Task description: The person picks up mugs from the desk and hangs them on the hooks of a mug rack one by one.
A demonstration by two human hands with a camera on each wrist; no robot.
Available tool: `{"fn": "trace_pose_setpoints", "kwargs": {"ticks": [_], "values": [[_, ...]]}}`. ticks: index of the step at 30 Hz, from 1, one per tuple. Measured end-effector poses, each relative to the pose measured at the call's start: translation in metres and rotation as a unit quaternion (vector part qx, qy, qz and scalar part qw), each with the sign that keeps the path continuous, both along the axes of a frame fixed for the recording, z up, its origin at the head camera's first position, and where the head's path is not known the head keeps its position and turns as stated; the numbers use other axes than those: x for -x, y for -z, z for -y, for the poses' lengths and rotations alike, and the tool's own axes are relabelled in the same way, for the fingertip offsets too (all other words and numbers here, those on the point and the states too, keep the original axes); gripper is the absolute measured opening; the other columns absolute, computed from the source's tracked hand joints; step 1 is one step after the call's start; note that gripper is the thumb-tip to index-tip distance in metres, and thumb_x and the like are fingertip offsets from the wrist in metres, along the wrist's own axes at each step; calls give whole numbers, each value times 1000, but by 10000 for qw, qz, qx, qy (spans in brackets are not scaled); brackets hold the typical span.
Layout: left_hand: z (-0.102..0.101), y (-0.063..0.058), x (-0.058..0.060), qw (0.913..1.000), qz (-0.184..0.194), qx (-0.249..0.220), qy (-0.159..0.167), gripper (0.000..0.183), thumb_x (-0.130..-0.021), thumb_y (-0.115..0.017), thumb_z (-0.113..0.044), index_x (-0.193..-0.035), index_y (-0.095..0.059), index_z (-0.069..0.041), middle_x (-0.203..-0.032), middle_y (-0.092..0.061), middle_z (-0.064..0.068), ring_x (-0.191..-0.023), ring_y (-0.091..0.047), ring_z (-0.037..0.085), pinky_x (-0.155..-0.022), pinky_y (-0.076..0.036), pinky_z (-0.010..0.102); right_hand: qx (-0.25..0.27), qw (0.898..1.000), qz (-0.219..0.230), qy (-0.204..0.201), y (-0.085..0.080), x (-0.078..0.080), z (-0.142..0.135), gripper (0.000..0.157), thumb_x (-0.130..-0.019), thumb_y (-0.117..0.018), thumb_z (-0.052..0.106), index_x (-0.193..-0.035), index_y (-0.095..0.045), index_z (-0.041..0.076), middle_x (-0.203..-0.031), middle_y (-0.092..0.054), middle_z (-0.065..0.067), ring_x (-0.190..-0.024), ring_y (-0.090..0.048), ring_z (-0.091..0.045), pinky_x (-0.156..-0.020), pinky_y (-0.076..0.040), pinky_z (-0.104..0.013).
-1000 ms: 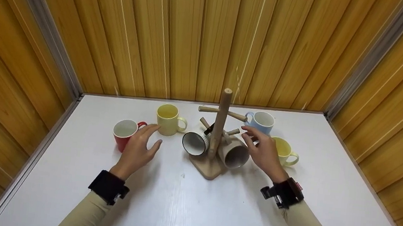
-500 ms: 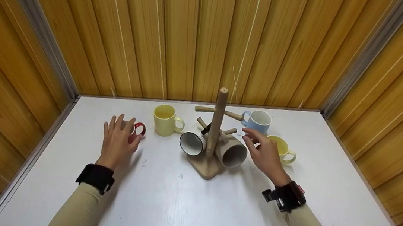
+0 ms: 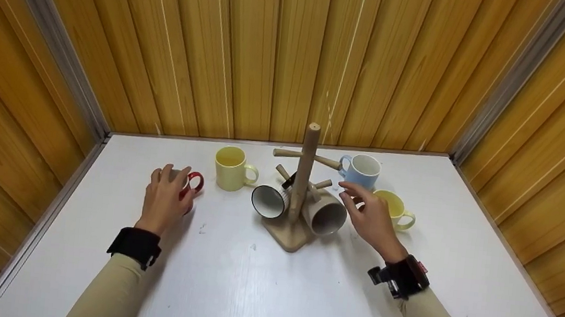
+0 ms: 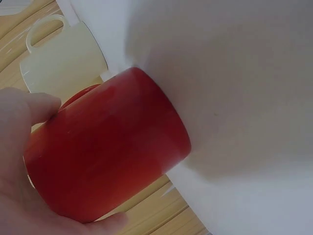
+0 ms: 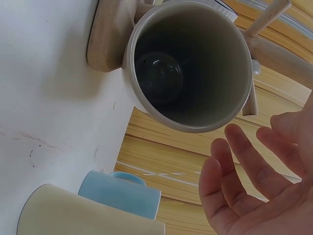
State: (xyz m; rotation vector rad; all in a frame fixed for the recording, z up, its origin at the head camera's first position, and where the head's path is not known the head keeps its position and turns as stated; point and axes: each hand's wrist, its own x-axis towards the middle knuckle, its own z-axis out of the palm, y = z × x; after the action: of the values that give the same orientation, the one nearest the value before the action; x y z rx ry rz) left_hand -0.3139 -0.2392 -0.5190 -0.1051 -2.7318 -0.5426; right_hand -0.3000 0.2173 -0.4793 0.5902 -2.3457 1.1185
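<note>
Red glaze, smooth and a little shiny, is what your left hand (image 3: 162,201) has hold of: the fingers bend round one side of the red mug (image 4: 107,147) and the thumb (image 4: 43,105) rests on the other, close to the handle (image 3: 201,183). The mug stands toward the left of the white table (image 3: 248,281), and seems upright on its base. A slick, straight-sided cylinder like this probably slides easily, so you would do well to set the thumb squarely opposite the fingers and press evenly, keeping the mug level and its looped handle free. Mind the pale yellow mug (image 3: 230,171) just beyond; its straight wall leaves only a modest gap beside that red loop.

Your right hand (image 3: 373,218) pinches nothing; its fingers are loosely bent and apart, near the beige mug (image 5: 190,63) but not gripping it. Best keep that hand relaxed and off the wooden rack (image 3: 305,166), whose round post, slanting pegs and flat base look plain and matt. The beige mug hangs there tilted, mouth toward you, and so does a white mug (image 3: 269,202) with a thin dark rim. Beyond your right hand stand a pale blue mug (image 3: 362,177) and a second yellow mug (image 3: 397,206), both glossy and rounded
</note>
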Motion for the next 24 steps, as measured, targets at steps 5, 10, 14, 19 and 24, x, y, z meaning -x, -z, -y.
{"fn": "trace_pose_setpoints", "kwargs": {"ticks": [5, 10, 14, 19, 24], "values": [[0, -5, 2, 9993, 227, -300, 23, 57, -95, -73, -24, -146, -55, -8, -143, -41, 29, -131, -38, 52, -94, -51, 68, -36, 10000, -27, 35, 0, -2, -1, 23, -96, -71, 4, -118, -74, 4, -93, -77, -6, -78, -71, -27, -62, -54, -21], [2, -11, 5, 9982, 471, -356, -27, 48, -95, -73, -24, -138, -60, -8, -139, -43, 30, -127, -40, 52, -90, -53, 68, -74, 9999, -58, 48, -1, -4, -1, 23, -95, -71, 4, -118, -75, 5, -94, -77, -7, -78, -71, -27, -62, -54, -23], [4, -14, 6, 9982, 501, -317, -15, 42, -94, -74, -24, -132, -62, -10, -138, -44, 31, -125, -42, 53, -88, -52, 71, -87, 9999, -86, 47, -2, -5, -2, 22, -96, -70, 4, -117, -75, 6, -95, -77, -6, -78, -72, -25, -62, -55, -26], [3, -15, 2, 9983, 414, -403, 30, 41, -93, -76, -24, -130, -64, -12, -137, -46, 30, -124, -43, 51, -89, -52, 71, -99, 9999, -102, 10, -3, -7, -4, 22, -96, -70, 4, -117, -75, 7, -95, -77, -6, -78, -72, -25, -61, -55, -25], [-2, -16, -5, 9967, 336, -733, 135, 41, -93, -76, -24, -130, -64, -12, -138, -47, 28, -126, -43, 48, -91, -52, 70, -80, 9999, -94, 48, -3, -10, -6, 22, -96, -70, 3, -117, -75, 5, -94, -77, -6, -78, -71, -24, -61, -54, -23]]}}
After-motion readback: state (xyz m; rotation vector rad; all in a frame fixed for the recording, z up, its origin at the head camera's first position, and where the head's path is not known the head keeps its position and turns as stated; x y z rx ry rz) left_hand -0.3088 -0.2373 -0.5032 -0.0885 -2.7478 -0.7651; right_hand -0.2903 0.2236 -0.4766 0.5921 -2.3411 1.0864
